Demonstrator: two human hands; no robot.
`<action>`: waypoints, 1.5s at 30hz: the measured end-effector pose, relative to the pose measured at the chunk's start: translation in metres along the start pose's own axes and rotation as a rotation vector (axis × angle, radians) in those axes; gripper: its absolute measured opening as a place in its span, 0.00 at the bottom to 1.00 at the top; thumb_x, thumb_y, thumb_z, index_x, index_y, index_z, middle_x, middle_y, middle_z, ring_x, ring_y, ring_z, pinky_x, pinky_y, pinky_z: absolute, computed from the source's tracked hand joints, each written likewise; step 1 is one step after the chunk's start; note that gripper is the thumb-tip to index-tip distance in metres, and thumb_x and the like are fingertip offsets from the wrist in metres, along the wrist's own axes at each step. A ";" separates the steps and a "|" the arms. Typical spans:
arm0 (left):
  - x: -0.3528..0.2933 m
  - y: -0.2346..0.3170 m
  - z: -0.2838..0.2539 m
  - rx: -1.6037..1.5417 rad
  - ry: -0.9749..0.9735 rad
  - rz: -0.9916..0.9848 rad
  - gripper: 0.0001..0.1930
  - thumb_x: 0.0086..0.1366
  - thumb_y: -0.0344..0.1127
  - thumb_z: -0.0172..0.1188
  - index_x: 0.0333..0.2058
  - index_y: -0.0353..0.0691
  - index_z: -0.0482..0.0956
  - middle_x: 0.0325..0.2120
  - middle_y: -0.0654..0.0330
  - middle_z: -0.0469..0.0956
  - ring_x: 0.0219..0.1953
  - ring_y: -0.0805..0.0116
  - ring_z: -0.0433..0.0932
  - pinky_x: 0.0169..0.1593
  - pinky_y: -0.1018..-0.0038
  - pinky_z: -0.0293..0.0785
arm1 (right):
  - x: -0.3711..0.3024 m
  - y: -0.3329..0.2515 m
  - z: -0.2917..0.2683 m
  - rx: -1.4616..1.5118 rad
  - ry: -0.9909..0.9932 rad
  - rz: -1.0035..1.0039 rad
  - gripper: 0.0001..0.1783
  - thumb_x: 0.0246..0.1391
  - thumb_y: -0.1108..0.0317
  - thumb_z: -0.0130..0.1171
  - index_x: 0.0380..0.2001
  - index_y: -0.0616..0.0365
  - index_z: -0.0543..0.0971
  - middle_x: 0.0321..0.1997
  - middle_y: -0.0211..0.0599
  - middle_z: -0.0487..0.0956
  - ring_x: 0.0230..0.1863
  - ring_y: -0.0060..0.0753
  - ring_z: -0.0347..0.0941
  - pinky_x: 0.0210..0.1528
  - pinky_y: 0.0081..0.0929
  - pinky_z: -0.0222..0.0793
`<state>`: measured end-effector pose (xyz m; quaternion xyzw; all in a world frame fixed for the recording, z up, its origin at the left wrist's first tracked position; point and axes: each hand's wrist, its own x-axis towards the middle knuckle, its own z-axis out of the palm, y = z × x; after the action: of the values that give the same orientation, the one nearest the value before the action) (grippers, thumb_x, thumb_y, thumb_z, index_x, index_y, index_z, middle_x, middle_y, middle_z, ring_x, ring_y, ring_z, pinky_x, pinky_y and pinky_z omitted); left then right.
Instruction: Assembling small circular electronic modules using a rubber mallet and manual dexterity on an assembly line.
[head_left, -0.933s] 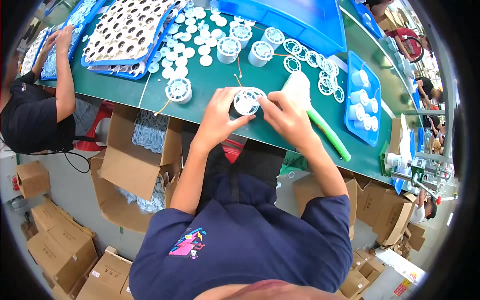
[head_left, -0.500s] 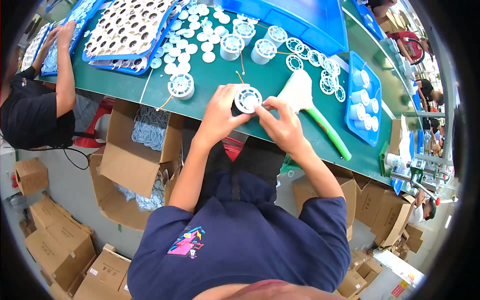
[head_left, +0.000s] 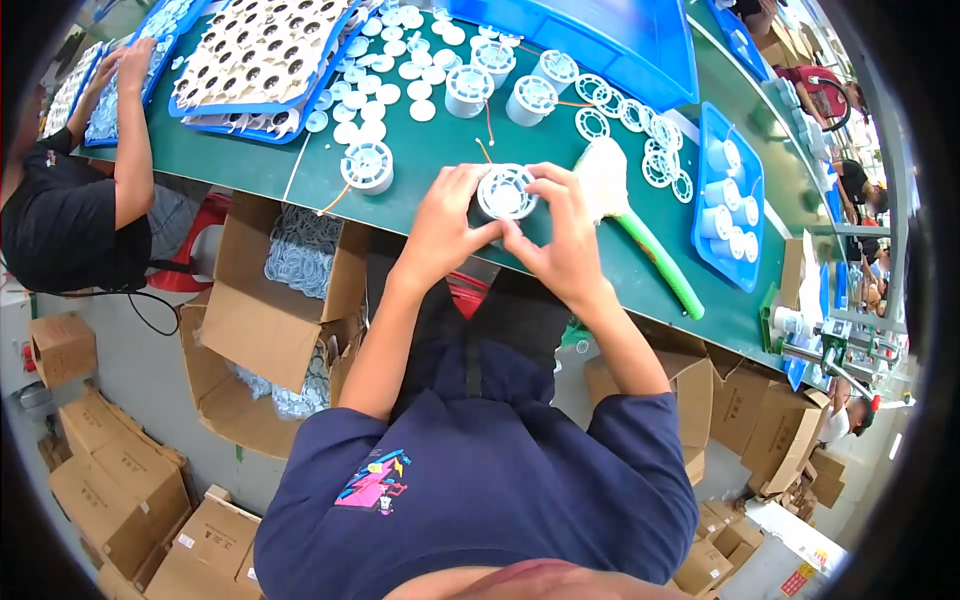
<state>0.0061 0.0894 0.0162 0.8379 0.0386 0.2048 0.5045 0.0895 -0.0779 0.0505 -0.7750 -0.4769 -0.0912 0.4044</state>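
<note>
Between both hands, at the near edge of the green table (head_left: 255, 168), is a white round plastic housing (head_left: 506, 192) with a slotted ring on top and a short wire behind it. My left hand (head_left: 447, 215) wraps its left side. My right hand (head_left: 562, 230) grips the right side, with thumb in front and fingers on the rim. A similar housing (head_left: 368, 168) with a wire stands to the left, and several more, such as one housing (head_left: 468, 92), stand beyond. Right of my hands lies a green-handled hammer (head_left: 655, 262), its head wrapped in white.
Loose pale discs (head_left: 388, 93) and slotted rings (head_left: 592, 124) lie on the table. A blue tray (head_left: 752, 275) holds more housings at right; a large blue bin (head_left: 600, 50) stands behind. At left are stacked trays (head_left: 240, 108) and a co-worker (head_left: 75, 215). Open cardboard boxes (head_left: 262, 345) sit below.
My right hand has shifted from pinching at the housing's top to gripping its right side. The housing has moved slightly right.
</note>
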 end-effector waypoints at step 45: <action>-0.005 0.002 -0.006 -0.084 0.015 0.017 0.37 0.55 0.41 0.77 0.62 0.39 0.72 0.57 0.49 0.76 0.61 0.51 0.74 0.64 0.60 0.68 | -0.033 0.035 -0.084 -0.376 -0.003 0.267 0.27 0.56 0.74 0.64 0.60 0.64 0.73 0.61 0.55 0.74 0.62 0.59 0.71 0.64 0.48 0.68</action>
<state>-0.0012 0.0918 0.0185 0.8146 0.0268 0.2169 0.5373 0.1206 -0.1678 0.0697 -0.8930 -0.3455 -0.1231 0.2607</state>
